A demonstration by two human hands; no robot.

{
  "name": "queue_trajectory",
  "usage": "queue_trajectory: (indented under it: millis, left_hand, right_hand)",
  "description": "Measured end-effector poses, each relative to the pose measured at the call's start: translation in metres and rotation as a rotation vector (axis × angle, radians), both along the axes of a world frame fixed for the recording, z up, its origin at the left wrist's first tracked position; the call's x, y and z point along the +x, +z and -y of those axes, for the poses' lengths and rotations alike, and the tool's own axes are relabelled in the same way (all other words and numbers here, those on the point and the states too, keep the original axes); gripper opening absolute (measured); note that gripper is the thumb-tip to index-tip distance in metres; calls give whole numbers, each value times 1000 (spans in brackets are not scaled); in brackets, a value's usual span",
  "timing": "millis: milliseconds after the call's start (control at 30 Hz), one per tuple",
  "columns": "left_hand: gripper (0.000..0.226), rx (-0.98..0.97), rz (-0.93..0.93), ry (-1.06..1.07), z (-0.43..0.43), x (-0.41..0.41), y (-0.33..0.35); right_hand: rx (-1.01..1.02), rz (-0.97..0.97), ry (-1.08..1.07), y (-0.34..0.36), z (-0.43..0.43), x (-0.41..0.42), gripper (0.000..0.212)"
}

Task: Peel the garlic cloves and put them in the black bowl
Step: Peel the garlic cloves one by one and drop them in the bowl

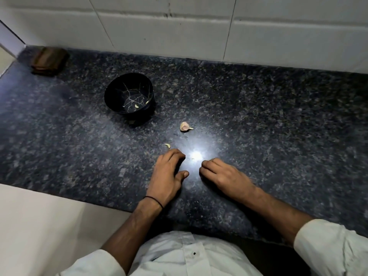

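A black bowl [129, 95] with thin gold crack lines stands on the dark granite counter [258, 120], left of centre. A peeled garlic clove [136, 105] lies inside it near the bottom. An unpeeled pinkish garlic clove [185, 126] lies on the counter to the right of the bowl. A small pale piece of garlic or skin [167, 145] lies just beyond my left hand's fingertips. My left hand [169, 172] rests palm down on the counter, fingers loosely curled, holding nothing. My right hand [223, 176] rests beside it, fingers curled under; whether it holds anything is hidden.
A brown wooden block [49, 60] sits in the far left corner by the white tiled wall [179, 26]. A bright light glare [196, 155] marks the counter between my hands. The counter's front edge runs just before my white shirt [189, 255].
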State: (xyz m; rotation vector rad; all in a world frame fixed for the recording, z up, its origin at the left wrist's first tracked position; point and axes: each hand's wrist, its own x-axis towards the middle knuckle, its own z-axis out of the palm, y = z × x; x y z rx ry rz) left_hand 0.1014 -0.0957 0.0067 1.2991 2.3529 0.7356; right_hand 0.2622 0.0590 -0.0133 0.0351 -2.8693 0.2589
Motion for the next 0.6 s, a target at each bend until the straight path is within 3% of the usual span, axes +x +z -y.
queue_trajectory:
  millis: [233,400,467,600]
  left_hand:
    - [44,4,22,37,1,3,0]
    - [38,10,50,8,-4,-5,7]
    - [35,5,62,-14,-9,-12,9]
    - [27,-5,111,-97,-17,-26,17]
  right_hand:
    - [57,-41,-12,-5,2,-2,20]
    - [61,-21,-154,-2,16,-6,12]
    - [-150,-75,-303,1,24,-10,6]
    - [-1098,-354,-956,21,41,-15,19]
